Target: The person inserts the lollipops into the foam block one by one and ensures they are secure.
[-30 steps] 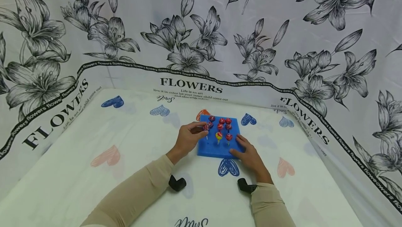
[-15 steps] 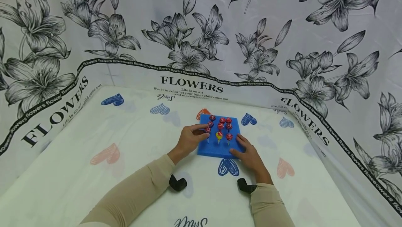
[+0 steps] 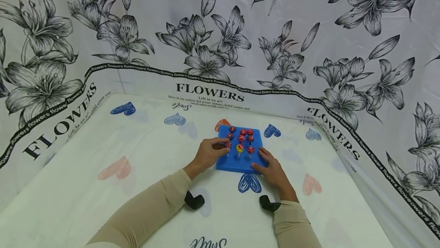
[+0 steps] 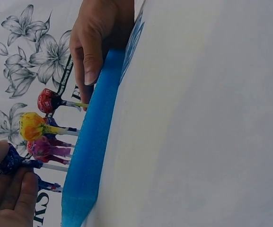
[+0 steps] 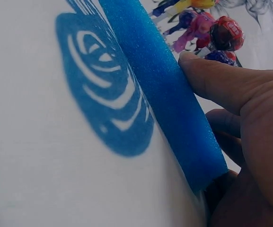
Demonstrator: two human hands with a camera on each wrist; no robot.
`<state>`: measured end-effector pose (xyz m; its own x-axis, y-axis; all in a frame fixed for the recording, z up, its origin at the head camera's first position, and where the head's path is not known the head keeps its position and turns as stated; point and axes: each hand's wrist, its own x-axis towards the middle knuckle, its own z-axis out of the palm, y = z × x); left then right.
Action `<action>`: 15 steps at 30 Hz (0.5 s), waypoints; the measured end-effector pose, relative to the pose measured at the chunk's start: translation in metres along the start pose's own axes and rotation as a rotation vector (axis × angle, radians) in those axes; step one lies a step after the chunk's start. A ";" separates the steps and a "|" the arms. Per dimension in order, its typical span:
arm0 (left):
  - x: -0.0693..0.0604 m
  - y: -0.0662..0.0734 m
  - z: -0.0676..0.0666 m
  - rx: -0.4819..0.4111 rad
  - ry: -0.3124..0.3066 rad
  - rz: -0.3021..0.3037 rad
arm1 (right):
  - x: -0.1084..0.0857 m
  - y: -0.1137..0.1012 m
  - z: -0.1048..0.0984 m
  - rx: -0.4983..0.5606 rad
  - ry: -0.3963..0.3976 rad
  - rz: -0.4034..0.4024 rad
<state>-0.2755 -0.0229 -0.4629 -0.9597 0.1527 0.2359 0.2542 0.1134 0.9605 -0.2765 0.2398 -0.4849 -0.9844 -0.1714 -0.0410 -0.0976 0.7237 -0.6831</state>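
A blue foam board lies on the table with several wrapped lollipops standing upright in it. At its left side, my left hand pinches the head of a lollipop in a dark blue wrapper; its white stick meets the foam in the left wrist view. My right hand holds the board's near right corner, thumb against the upper edge and fingers along the right side, partly hidden. Beside the pinched lollipop stands a yellow lollipop, and a red lollipop is to its right.
A white cloth with printed hearts covers the table. Behind it hangs a flower-print curtain. Black wrist mounts sit near both sleeves, low over the cloth.
The left hand has shifted slightly right and toward the near edge with the lollipop, which now lines up with the yellow one's row. The right hand stays on the board.
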 end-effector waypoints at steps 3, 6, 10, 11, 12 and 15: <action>0.000 0.001 0.000 0.032 -0.012 0.000 | 0.000 -0.001 0.000 -0.002 0.002 0.006; 0.000 0.000 0.001 0.062 -0.019 -0.010 | 0.000 -0.001 0.001 0.001 0.006 0.011; 0.000 -0.001 0.002 0.079 -0.022 -0.028 | -0.001 -0.002 0.001 0.005 0.011 0.011; 0.000 -0.001 0.002 0.080 -0.022 -0.032 | -0.001 -0.001 0.001 0.002 0.013 0.011; 0.000 -0.001 0.002 0.082 -0.022 -0.034 | -0.001 -0.001 0.001 0.002 0.014 0.011; 0.001 -0.001 0.002 0.086 -0.020 -0.034 | 0.000 -0.001 0.000 -0.002 0.016 0.003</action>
<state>-0.2763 -0.0207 -0.4636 -0.9656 0.1666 0.1997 0.2317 0.2024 0.9515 -0.2759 0.2389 -0.4842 -0.9868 -0.1585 -0.0319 -0.0945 0.7254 -0.6819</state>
